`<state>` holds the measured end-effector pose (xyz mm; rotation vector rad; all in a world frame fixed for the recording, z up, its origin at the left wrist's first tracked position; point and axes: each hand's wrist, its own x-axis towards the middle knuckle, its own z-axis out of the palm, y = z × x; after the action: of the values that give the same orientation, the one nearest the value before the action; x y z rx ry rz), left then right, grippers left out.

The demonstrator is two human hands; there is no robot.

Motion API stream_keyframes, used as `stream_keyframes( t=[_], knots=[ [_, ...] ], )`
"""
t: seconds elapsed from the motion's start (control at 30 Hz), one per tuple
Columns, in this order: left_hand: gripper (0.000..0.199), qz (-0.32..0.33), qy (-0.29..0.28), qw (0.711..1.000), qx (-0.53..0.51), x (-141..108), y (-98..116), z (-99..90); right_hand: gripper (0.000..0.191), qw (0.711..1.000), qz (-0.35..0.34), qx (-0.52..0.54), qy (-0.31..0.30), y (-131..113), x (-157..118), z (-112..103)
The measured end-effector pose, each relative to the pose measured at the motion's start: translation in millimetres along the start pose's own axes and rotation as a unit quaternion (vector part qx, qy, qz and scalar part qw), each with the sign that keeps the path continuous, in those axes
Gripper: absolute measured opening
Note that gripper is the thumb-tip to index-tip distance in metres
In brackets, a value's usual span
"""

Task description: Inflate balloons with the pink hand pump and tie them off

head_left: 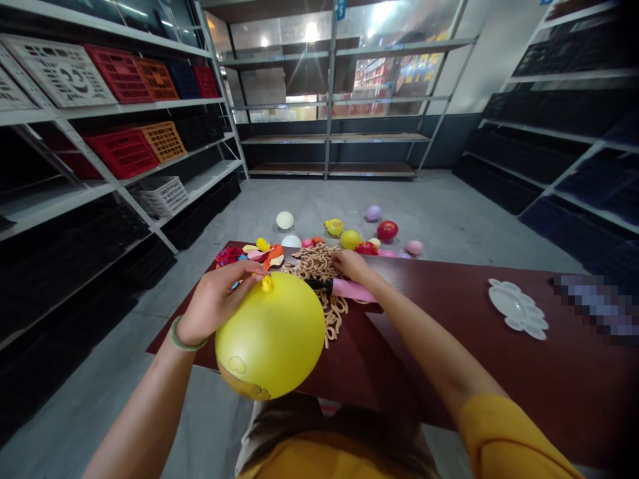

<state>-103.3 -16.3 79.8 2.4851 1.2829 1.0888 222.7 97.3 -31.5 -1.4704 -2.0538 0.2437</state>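
**Head view.** Dark red rectangular table (464, 332), the reference point for all entries.

Left hand (217, 299): at the table's near edge, fingers narrowly pinched on the knotted neck of a round, inflated yellow latex balloon (272, 336). The balloon hangs past the near edge, against the hand. A pale green bangle (188, 338) sits on the left wrist.

Right hand (349, 264): on the table's far half, fingers curled down beside a slim black-and-pink tube (344, 288); whether they grip it cannot be told.

On the table: a heap of tan ring-shaped loops (314, 263) beside the right hand; a small pile of flat multicoloured balloons (249, 254) at the far edge; a white flower-shaped plastic tray (516, 308) toward the right end.

Beyond the far edge: assorted inflated balloons (359, 233) on a grey floor (424, 213).

Left of the table: metal shelving (150, 120) holding red, orange and white plastic crates (120, 153).
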Motion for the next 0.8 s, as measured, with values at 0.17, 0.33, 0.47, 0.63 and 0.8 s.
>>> stream_keyframes(
  t=[0.17,0.33,0.47,0.63,0.8],
  knots=[
    [0.013,0.0,0.019,1.0,-0.003,3.9,0.7,1.9,0.006,0.994,0.041,0.069,-0.072,-1.9,13.7,-38.5],
    [0.014,0.036,0.008,0.999,-0.031,17.0,20.6,19.0,0.006,0.984,0.059,0.135,-0.101,-17.4,23.8,-84.5],
    [0.015,0.038,0.019,0.997,-0.068,25.0,38.6,42.0,0.009,0.983,0.063,0.147,-0.09,-34.6,21.6,-115.2],
    [0.014,0.022,0.022,0.995,-0.089,34.4,58.7,73.9,0.016,0.989,0.075,0.103,-0.08,-74.2,17.5,-157.4],
    [0.013,-0.009,0.056,0.992,-0.112,41.5,71.0,105.2,0.018,0.998,0.015,-0.052,-0.038,-114.7,14.0,-176.3]
  ],
)
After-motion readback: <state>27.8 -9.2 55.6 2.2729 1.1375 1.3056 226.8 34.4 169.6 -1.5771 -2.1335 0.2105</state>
